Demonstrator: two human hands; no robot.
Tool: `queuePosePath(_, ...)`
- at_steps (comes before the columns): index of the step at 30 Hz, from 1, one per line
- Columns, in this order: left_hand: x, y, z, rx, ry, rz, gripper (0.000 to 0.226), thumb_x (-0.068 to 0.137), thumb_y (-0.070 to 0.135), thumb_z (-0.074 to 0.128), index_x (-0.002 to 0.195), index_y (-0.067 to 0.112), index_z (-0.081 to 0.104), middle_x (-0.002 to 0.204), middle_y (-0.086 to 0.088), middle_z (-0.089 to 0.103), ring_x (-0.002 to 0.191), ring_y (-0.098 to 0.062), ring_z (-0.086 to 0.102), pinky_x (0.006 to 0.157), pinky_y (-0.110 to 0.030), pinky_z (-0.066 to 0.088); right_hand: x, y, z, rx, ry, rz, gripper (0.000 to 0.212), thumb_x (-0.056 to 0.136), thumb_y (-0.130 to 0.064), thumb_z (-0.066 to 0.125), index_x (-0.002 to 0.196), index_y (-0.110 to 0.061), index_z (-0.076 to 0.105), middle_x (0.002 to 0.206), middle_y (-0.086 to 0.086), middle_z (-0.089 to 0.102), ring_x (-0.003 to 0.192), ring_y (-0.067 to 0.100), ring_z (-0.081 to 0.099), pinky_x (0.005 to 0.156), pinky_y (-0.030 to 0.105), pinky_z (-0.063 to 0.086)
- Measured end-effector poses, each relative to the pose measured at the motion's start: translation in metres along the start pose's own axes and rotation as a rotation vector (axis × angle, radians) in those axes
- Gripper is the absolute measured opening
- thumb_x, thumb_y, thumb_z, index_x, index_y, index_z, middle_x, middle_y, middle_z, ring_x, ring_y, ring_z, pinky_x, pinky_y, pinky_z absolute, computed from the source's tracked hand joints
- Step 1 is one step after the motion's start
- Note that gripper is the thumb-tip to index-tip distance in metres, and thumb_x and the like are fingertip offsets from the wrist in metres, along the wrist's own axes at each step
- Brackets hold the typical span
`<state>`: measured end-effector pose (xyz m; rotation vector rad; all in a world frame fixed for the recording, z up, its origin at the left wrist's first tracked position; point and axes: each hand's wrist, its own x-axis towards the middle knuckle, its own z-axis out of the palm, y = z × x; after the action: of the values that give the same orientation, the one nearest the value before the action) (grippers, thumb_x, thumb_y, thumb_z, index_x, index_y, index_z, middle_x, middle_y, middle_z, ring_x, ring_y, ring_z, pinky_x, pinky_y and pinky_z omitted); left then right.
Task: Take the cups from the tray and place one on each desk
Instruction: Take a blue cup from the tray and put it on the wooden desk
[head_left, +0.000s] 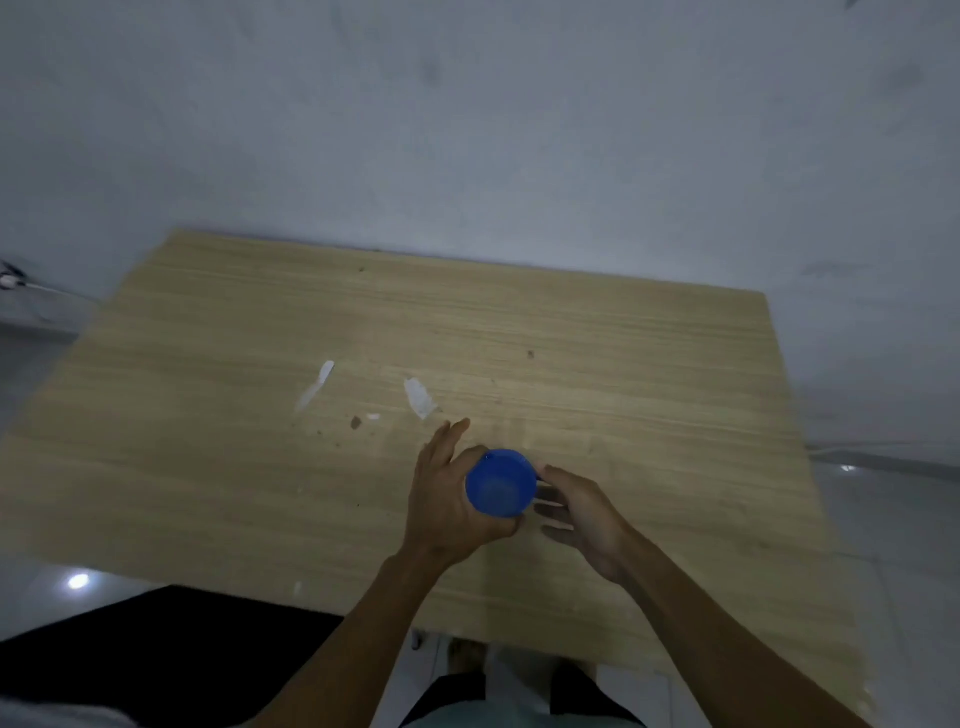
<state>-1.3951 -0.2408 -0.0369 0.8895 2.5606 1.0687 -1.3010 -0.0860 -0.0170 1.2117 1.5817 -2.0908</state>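
Left hand (447, 499) grip clamped on blue cup (501, 484), right hand (582, 514) fingers relaxed beside it, over desk (623, 364)

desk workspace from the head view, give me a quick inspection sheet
surface: light wood-grain desk top, with dark specks and stains.
job's things: one blue plastic cup, seen from above, held over the near middle of the desk; no tray in view.
clutter: white paper-like scraps and a thin white strip lying on the desk beyond the hands.
grippers: left hand wraps the cup from its left side, thumb under the near edge; right hand sits at the cup's right side, fingers loosely curled toward it, contact unclear.
cables: white cord with a plug at the far left, off the desk.
surroundings: pale grey wall behind, glossy tiled floor, black mat at lower left.
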Motion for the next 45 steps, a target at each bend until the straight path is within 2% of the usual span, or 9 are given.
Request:
queuePosePath(4, 0.002, -0.011, 0.004, -0.012, -0.033, 0.003, 0.083, 0.046, 0.057, 0.083, 0.119, 0.022, 0.063, 0.152, -0.006, 0.037, 0.142, -0.024, 0.030, 0.113, -0.049, 0.032, -0.006, 0.004, 0.003, -0.049, 0.101, -0.041, 0.038, 0.093, -0.045, 0.052, 0.123, -0.023, 0.057, 0.126, -0.003, 0.053, 0.113, 0.016, 0.052, 0.097, 0.040, 0.044)
queuePosePath(7, 0.003, -0.018, 0.006, -0.019, -0.056, -0.003, 0.083, 0.047, 0.057, 0.084, 0.120, 0.023, 0.063, 0.154, -0.004, 0.034, 0.143, -0.022, 0.029, 0.113, -0.049, 0.032, -0.009, 0.006, 0.004, -0.101, 0.141, -0.087, 0.043, 0.096, -0.041, 0.050, 0.132, -0.018, 0.052, 0.120, -0.005, 0.051, 0.112, 0.016, 0.049, 0.095, 0.037, 0.043)
queuePosePath(22, 0.007, -0.028, 0.001, -0.012, -0.108, -0.037, 0.090, 0.043, 0.058, 0.081, 0.124, 0.023, 0.059, 0.153, -0.001, 0.034, 0.142, -0.020, 0.028, 0.112, -0.049, 0.034, -0.018, 0.016, 0.002, -0.181, 0.233, -0.165, 0.032, 0.097, -0.034, 0.051, 0.123, -0.019, 0.060, 0.108, -0.009, 0.058, 0.093, 0.000, 0.052, 0.089, 0.030, 0.041)
queuePosePath(27, 0.006, -0.030, 0.004, 0.021, -0.152, -0.053, 0.089, 0.043, 0.063, 0.079, 0.121, 0.027, 0.057, 0.146, 0.000, 0.044, 0.142, -0.014, 0.025, 0.110, -0.048, 0.036, -0.022, 0.018, -0.001, -0.144, 0.281, -0.188, 0.025, 0.096, -0.032, 0.052, 0.116, -0.021, 0.062, 0.100, -0.015, 0.058, 0.093, 0.001, 0.053, 0.088, 0.031, 0.040)
queuePosePath(30, 0.005, -0.026, 0.000, 0.053, -0.170, -0.071, 0.102, 0.040, 0.071, 0.075, 0.128, 0.026, 0.052, 0.147, -0.001, 0.043, 0.143, -0.016, 0.025, 0.110, -0.049, 0.035, -0.024, 0.021, -0.005, -0.123, 0.331, -0.213, 0.018, 0.096, -0.032, 0.053, 0.109, -0.025, 0.063, 0.102, -0.012, 0.060, 0.097, 0.005, 0.054, 0.091, 0.033, 0.042)
queuePosePath(34, 0.004, -0.009, -0.011, 0.098, -0.206, -0.053, 0.128, 0.042, 0.077, 0.071, 0.148, 0.019, 0.029, 0.161, -0.004, 0.019, 0.147, -0.022, 0.018, 0.116, -0.048, 0.026, -0.031, 0.025, -0.011, -0.085, 0.418, -0.225, 0.023, 0.094, -0.032, 0.056, 0.112, -0.023, 0.065, 0.106, -0.008, 0.063, 0.102, 0.012, 0.056, 0.094, 0.037, 0.045)
queuePosePath(38, 0.005, 0.010, -0.019, 0.111, -0.181, -0.003, 0.121, 0.053, 0.085, 0.057, 0.150, 0.020, 0.025, 0.162, -0.002, 0.013, 0.149, -0.021, 0.014, 0.118, -0.047, 0.023, -0.045, 0.030, -0.020, -0.090, 0.508, -0.250, 0.030, 0.093, -0.031, 0.057, 0.119, -0.017, 0.064, 0.115, -0.001, 0.064, 0.109, 0.016, 0.057, 0.099, 0.040, 0.046)
queuePosePath(40, 0.008, 0.021, -0.021, 0.126, -0.166, 0.026, 0.118, 0.056, 0.088, 0.049, 0.150, 0.020, 0.026, 0.163, -0.002, 0.012, 0.149, -0.022, 0.013, 0.118, -0.048, 0.023, -0.055, 0.034, -0.026, -0.144, 0.579, -0.274, 0.032, 0.093, -0.031, 0.058, 0.121, -0.017, 0.063, 0.117, 0.002, 0.064, 0.112, 0.018, 0.058, 0.095, 0.033, 0.046)
queuePosePath(45, 0.012, 0.061, -0.010, 0.181, -0.146, 0.151, 0.102, 0.074, 0.077, 0.048, 0.151, 0.015, 0.023, 0.163, -0.006, 0.009, 0.150, -0.023, 0.006, 0.121, -0.046, 0.014, -0.090, 0.053, -0.052, -0.355, 0.769, -0.353, 0.039, 0.093, -0.033, 0.057, 0.129, -0.017, 0.055, 0.129, 0.009, 0.056, 0.111, 0.022, 0.055, 0.087, 0.027, 0.040)
